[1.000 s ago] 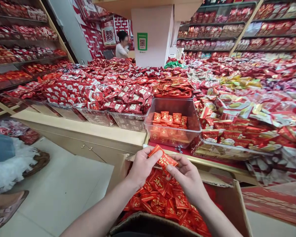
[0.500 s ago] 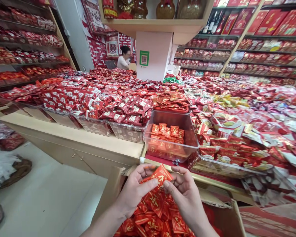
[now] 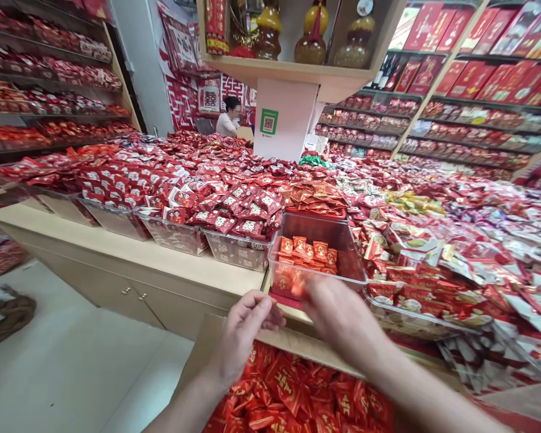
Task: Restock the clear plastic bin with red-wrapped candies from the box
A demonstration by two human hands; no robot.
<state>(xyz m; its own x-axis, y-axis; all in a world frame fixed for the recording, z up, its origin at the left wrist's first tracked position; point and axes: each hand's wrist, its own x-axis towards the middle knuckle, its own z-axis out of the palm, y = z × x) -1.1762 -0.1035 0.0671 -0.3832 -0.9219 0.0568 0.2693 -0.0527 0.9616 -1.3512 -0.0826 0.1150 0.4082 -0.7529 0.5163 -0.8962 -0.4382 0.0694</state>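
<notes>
My right hand (image 3: 331,307) is closed round a small red candy packet (image 3: 299,284), smeared by motion. It is at the front wall of a clear plastic bin (image 3: 320,275), in which red candy packets (image 3: 313,249) stand in rows. To its left, my left hand (image 3: 247,325) hangs over the cardboard box with its fingers curled and the thumb against the forefinger. Nothing shows in it. Below both hands, the open cardboard box (image 3: 202,346) holds a loose heap of shiny red candy packets (image 3: 288,385). My right forearm covers part of the box's far edge.
Clear bins of dark red packets (image 3: 238,249) line the wooden counter (image 3: 198,261) on the left. Durian-labelled packets (image 3: 415,294) fill a bin on the right. A pillar (image 3: 282,120) with a shelf above stands behind the heaps. A person (image 3: 228,120) sits at the back.
The candy packet was between both hands above the box. My right hand has carried it forward to the clear bin; my left hand has let go and curled. The view has shifted slightly.
</notes>
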